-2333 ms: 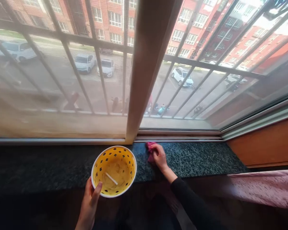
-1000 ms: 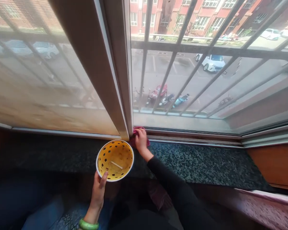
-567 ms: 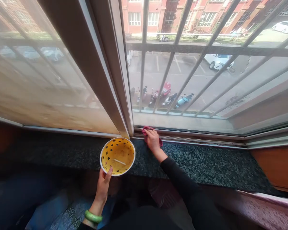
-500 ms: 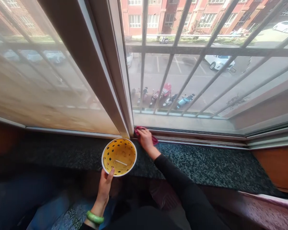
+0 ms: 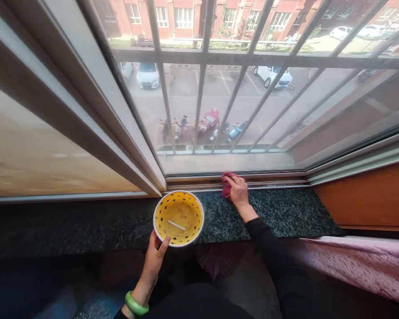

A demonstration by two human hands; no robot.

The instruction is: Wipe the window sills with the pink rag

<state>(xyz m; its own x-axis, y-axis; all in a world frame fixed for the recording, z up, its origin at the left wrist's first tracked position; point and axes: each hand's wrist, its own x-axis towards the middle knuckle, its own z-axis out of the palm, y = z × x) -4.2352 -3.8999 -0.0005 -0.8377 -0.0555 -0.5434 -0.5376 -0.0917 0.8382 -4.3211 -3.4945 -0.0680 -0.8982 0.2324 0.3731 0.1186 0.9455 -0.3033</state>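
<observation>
My left hand [image 5: 156, 254], with a green bangle [image 5: 136, 304] at the wrist, grips the near rim of a yellow basket [image 5: 189, 212]. The basket has a white rim and diamond-shaped holes, and a short white stick [image 5: 176, 225] lies on its bottom. Under my right hand [image 5: 238, 191] a dark red cloth [image 5: 226, 185] is bunched, pressed on the window track [image 5: 269, 184]. My right fingers are closed over the cloth. The basket is held over the dark speckled stone sill [image 5: 279, 212], left of the cloth.
A window frame post [image 5: 119, 119] slants up on the left beside a hazy pane [image 5: 46, 159]. Metal bars [image 5: 199, 97] stand outside the glass. On the right are a wooden panel [image 5: 369, 195] and a pink patterned cloth [image 5: 359, 266].
My right hand has slid the cloth rightward along the track, away from the post. My left hand has carried the basket slightly right. The view has turned and shifted to the right.
</observation>
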